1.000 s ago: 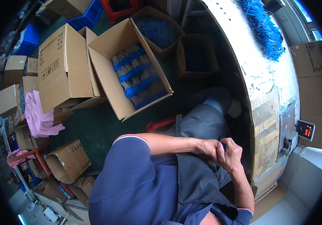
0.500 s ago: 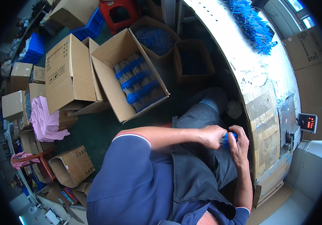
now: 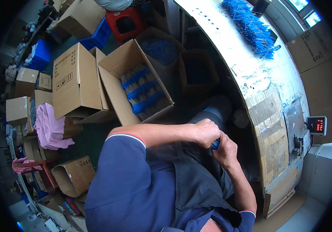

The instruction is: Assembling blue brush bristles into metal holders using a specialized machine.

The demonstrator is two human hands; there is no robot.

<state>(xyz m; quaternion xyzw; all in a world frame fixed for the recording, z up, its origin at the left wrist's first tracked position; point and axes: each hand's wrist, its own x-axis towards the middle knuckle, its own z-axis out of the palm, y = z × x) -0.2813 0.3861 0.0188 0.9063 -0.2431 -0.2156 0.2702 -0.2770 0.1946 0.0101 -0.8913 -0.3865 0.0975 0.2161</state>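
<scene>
My left hand (image 3: 207, 133) and my right hand (image 3: 226, 150) meet above my lap, fingers curled, both closed around a small bundle of thin blue-ended strands (image 3: 215, 144). Only a little of its blue shows between the hands; the rest is hidden. An open cardboard box (image 3: 111, 77) in front of me to the left holds rows of similar bundles (image 3: 142, 89), with blue bands alternating with greyish, wiry ones. On the workbench (image 3: 247, 77) to my right lies a loose heap of blue strands (image 3: 253, 29).
Beside the bundle box stands a closed carton (image 3: 71, 79). Behind it are cartons with blue material (image 3: 160, 50) and a red stool (image 3: 124, 25). A small device with a red display (image 3: 317, 125) sits at the bench's right edge. Pink cloth (image 3: 49, 127) hangs at left.
Both hands have shifted left and come closer together with the bundle. The right hand's fingers, raised before, are now wrapped in, so less of the bundle shows. The whole view has shifted slightly.
</scene>
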